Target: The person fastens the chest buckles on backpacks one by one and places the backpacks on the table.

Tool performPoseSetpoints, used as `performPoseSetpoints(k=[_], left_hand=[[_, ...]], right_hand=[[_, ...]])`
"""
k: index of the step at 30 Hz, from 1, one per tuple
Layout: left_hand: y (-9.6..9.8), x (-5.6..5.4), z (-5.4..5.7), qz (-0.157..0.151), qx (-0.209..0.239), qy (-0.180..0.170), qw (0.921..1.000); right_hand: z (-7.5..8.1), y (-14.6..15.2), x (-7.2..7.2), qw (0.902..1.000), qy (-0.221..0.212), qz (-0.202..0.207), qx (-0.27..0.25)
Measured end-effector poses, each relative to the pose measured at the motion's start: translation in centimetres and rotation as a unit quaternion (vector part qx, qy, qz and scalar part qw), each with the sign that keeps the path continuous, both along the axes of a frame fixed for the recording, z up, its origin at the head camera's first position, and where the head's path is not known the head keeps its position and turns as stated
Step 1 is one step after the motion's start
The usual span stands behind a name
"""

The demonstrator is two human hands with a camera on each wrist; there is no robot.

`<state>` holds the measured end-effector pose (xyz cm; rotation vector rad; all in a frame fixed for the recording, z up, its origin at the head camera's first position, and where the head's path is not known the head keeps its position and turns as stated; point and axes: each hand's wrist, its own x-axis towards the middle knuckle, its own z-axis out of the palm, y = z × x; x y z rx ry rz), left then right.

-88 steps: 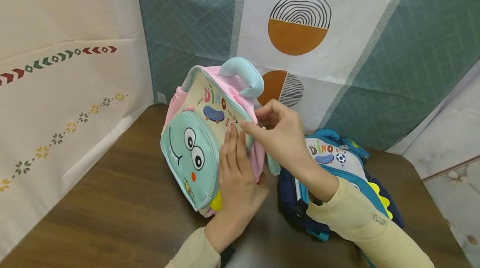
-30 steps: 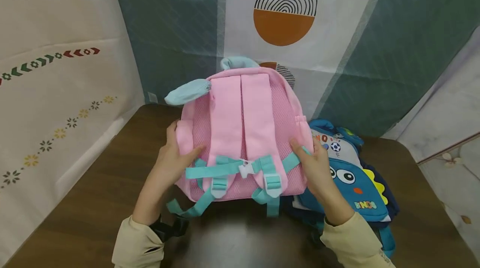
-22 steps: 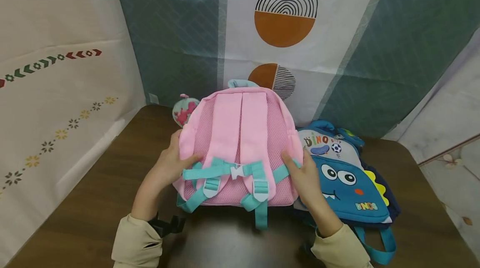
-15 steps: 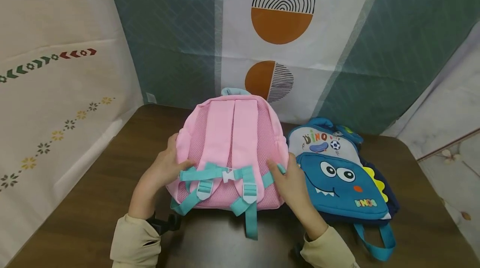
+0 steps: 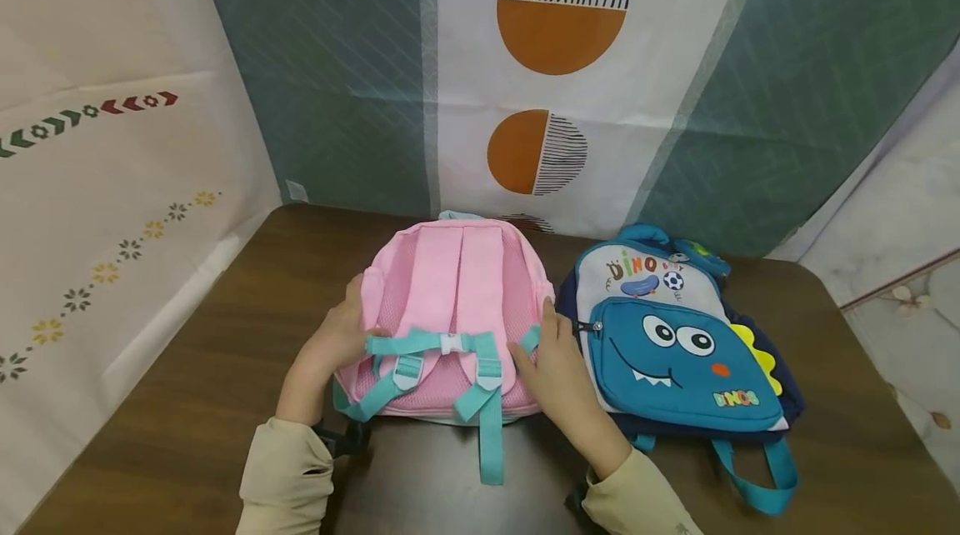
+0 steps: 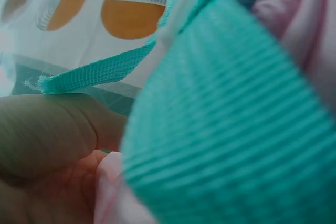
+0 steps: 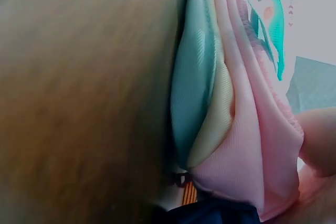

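Note:
A pink child's backpack [image 5: 438,277] lies on the wooden table, its padded back panel and shoulder straps facing up. Teal webbing and a white buckle [image 5: 452,343] cross its lower part. My left hand [image 5: 337,339] holds the left side, thumb over the panel; in the left wrist view pink fabric sits by the thumb, behind a large teal strap [image 6: 231,114]. On the opposite side my right hand [image 5: 558,368] holds the edge, with the thumb on the panel. The right wrist view shows the bag's pink side [image 7: 247,145] and its mint front against the table. The printed front is mostly hidden.
Close to the right hand lies a blue dinosaur backpack [image 5: 690,352], front up, with a strap loop [image 5: 772,497] trailing toward the near edge. The brown table [image 5: 187,402] meets patterned cloth walls [image 5: 337,102] at the back and sides.
The pink backpack, earlier with its printed front showing, has been turned around so its back shows. Both hands have lowered it toward me onto the table, leaving the blue backpack more visible.

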<state>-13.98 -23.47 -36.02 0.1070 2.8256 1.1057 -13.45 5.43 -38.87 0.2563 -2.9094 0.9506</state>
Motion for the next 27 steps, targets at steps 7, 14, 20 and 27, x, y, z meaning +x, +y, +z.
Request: performPoseSetpoints(k=[7, 14, 20, 27], left_hand=[[-0.9, -0.7, -1.1, 0.059, 0.005, -0.024, 0.998], [-1.0, -1.2, -1.8, 0.042, -0.015, 0.044, 0.998], [-0.9, -1.6, -1.7, 0.053, -0.009, 0.061, 0.9967], [-1.3, -1.7, -1.8, 0.063, -0.007, 0.06, 0.9962]], right_hand=[[0.4, -1.0, -0.8, 0.9989, -0.006, 0.008, 0.045], [0.8, -1.3, -1.4, 0.9902, 0.022, -0.001, 0.138], [1.6, -1.0, -1.9, 0.9822, 0.073, 0.007, 0.173], [2.3, -0.7, -2.3, 0.9868, 0.031, 0.025, 0.157]])
